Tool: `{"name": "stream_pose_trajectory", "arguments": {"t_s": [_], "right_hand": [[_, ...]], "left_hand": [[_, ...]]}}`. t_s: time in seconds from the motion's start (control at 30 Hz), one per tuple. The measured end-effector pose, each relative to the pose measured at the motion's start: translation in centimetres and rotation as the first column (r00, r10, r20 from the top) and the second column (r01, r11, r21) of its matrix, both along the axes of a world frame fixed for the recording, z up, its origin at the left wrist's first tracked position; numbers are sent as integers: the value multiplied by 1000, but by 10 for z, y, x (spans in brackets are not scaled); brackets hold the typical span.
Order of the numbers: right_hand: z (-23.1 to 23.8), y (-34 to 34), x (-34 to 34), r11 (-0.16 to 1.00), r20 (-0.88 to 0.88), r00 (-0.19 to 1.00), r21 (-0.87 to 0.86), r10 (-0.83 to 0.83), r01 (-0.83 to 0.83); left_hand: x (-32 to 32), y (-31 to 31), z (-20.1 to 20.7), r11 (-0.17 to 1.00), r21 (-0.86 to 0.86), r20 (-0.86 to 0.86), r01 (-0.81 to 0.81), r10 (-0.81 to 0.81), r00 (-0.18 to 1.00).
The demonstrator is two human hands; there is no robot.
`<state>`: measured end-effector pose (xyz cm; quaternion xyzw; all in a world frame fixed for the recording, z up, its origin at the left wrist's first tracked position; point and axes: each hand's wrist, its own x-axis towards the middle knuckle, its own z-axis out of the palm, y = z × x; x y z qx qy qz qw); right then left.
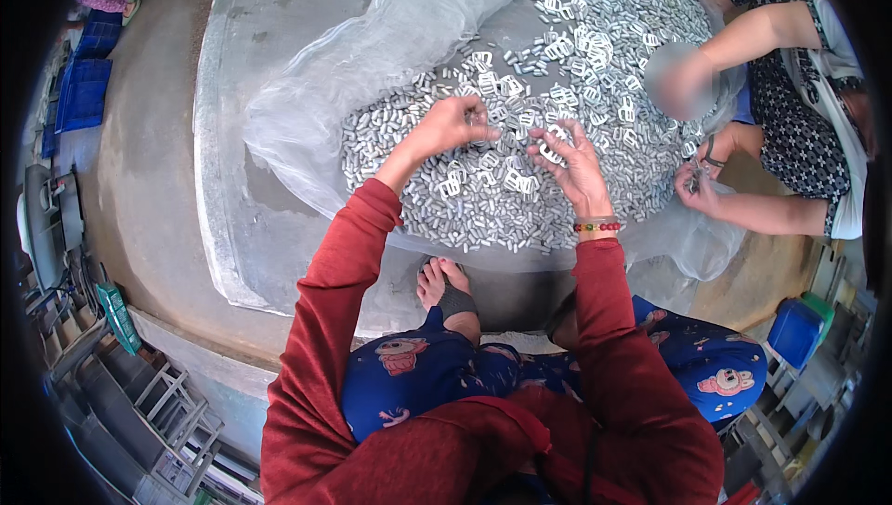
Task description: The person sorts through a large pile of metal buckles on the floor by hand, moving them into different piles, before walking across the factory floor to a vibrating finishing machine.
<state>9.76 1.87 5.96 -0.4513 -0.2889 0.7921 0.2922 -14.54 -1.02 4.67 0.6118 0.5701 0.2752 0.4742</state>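
A wide heap of small silver metal cylinders (465, 217) lies in front of me, with several flat, slotted metal buckles (452, 180) scattered over it. My right hand (583, 170) holds one such buckle (555, 144) between thumb and fingers, just above the heap. To its left, my left hand (448, 126) hovers over the pile with its fingers curled in and thumb pointing right. Whatever is inside those fingers, if anything, is hidden.
Under the heap is a pale mesh sheet (372, 31), bunched up at the far left. At right, a co-worker's blurred hand (683, 82) reaches over the pile; the other hand (697, 187) is at its edge. Blue crates (84, 94) stand far left. My foot (446, 287) is near the heap.
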Motion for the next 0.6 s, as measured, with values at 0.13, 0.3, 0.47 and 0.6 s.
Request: {"name": "stream_pose_trajectory", "arguments": {"t_s": [0.13, 0.3, 0.47, 0.6], "right_hand": [[8, -3, -5, 997, -195, 981, -77, -17, 3], [-1, 15, -2, 996, -119, 989, 3, 87, -87], [-39, 62, -43, 557, 733, 671, 605, -111, -569], [-47, 56, -67, 510, 939, 343, 288, 14, -810]], "left_hand": [[16, -14, -28, 988, 112, -599, 109, -21, 801], [-7, 0, -8, 979, 203, -299, 2, 60, 952], [-24, -3, 30, 976, -105, -17, -192, 192, 981], [-32, -13, 38, 944, -132, 129, -301, 318, 939]]}}
